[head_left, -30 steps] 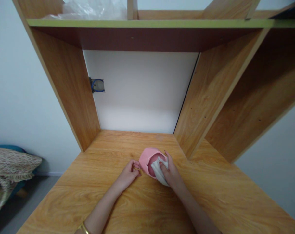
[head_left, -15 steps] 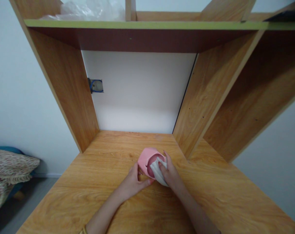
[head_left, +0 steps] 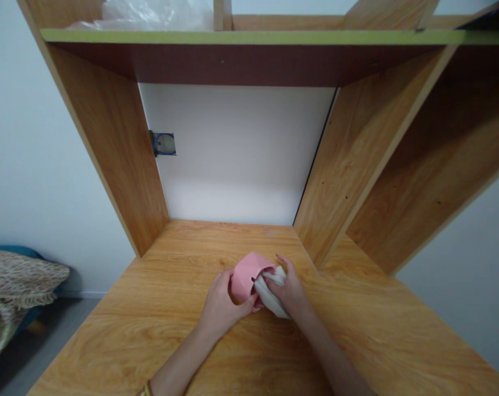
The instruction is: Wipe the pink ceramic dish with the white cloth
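Note:
A pink faceted bowl-like container point(head_left: 247, 274) with a small notch in its rim is tilted over the wooden desktop, its opening facing right. My left hand point(head_left: 225, 302) grips it from the left, thumb at the lower rim and fingers behind the outer wall. A white cloth or tissue point(head_left: 271, 297) is bunched in my right hand point(head_left: 289, 291), and part of it is pushed into the container's opening. The right index finger sticks up beside the rim. The inside of the container is mostly hidden by the cloth.
The wooden desktop point(head_left: 150, 330) runs up to a white back panel point(head_left: 237, 154) with an uncovered socket box point(head_left: 165, 144). Upright boards point(head_left: 105, 148) flank it. Overhead, a green-edged shelf point(head_left: 249, 37) bears a clear plastic bag point(head_left: 154, 15). A fringed woven cover point(head_left: 22, 275) lies at far left.
The container has turned, so its opening faces further right and less of its inside shows. My left hand has closed further around its outer wall. The cloth has shifted slightly right.

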Action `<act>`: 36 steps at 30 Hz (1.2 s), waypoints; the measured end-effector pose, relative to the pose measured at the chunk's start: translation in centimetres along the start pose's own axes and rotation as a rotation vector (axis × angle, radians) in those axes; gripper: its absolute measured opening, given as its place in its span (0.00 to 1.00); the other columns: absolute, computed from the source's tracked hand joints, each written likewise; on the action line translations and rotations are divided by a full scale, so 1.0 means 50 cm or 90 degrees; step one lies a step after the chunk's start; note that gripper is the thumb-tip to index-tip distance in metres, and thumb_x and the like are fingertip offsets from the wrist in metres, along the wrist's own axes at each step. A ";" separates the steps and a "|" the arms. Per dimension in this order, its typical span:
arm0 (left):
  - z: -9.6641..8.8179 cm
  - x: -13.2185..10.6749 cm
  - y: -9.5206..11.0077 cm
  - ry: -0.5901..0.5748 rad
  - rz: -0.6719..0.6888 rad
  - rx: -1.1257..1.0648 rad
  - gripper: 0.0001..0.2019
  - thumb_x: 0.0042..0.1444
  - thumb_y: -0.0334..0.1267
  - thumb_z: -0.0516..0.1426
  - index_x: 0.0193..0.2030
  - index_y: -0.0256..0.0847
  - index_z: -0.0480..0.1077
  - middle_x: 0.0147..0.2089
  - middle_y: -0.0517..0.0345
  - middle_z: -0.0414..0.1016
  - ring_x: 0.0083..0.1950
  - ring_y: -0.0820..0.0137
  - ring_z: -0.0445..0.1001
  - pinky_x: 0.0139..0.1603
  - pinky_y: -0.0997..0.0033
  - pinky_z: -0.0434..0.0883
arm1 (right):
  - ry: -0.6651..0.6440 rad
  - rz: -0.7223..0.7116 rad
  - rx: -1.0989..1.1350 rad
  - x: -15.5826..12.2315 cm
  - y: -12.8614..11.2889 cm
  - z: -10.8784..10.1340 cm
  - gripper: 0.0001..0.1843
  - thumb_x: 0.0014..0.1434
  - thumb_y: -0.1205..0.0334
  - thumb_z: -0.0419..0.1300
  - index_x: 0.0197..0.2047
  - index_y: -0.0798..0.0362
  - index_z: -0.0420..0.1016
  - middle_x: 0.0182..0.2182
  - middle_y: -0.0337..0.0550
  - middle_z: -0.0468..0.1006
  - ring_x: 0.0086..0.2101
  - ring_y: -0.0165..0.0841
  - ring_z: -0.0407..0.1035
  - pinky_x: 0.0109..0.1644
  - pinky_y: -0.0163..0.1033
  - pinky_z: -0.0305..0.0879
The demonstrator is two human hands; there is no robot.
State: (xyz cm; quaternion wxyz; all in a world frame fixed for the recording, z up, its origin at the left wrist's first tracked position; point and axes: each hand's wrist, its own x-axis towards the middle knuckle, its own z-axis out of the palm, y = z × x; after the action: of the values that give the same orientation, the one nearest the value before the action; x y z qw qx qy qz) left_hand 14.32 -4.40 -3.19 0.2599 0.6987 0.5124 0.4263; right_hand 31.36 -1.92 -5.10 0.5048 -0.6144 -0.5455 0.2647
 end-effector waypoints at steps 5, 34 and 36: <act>-0.009 -0.001 0.011 0.020 0.023 0.018 0.20 0.42 0.46 0.59 0.40 0.37 0.66 0.38 0.51 0.72 0.39 0.63 0.70 0.40 0.65 0.67 | -0.013 0.009 0.006 0.000 -0.001 -0.002 0.37 0.40 0.61 0.59 0.55 0.51 0.55 0.24 0.34 0.70 0.25 0.33 0.67 0.31 0.38 0.65; -0.013 0.006 -0.003 0.012 0.056 0.002 0.22 0.49 0.45 0.55 0.50 0.39 0.63 0.43 0.50 0.69 0.44 0.62 0.67 0.46 0.60 0.64 | -0.108 -0.046 -0.069 -0.019 0.002 0.003 0.34 0.52 0.61 0.48 0.61 0.56 0.44 0.45 0.48 0.69 0.45 0.38 0.65 0.48 0.42 0.60; -0.012 0.006 -0.009 0.012 0.042 -0.008 0.26 0.47 0.47 0.56 0.53 0.38 0.61 0.45 0.49 0.68 0.45 0.61 0.66 0.47 0.60 0.63 | -0.077 -0.039 -0.038 -0.016 -0.001 0.003 0.34 0.52 0.59 0.49 0.61 0.57 0.45 0.49 0.50 0.66 0.49 0.38 0.62 0.52 0.43 0.57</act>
State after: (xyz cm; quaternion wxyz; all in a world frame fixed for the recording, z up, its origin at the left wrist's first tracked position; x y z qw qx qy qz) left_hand 13.63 -3.99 -3.14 0.2455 0.7096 0.4886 0.4444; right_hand 31.02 -2.62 -5.30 0.4605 -0.5949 -0.6012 0.2695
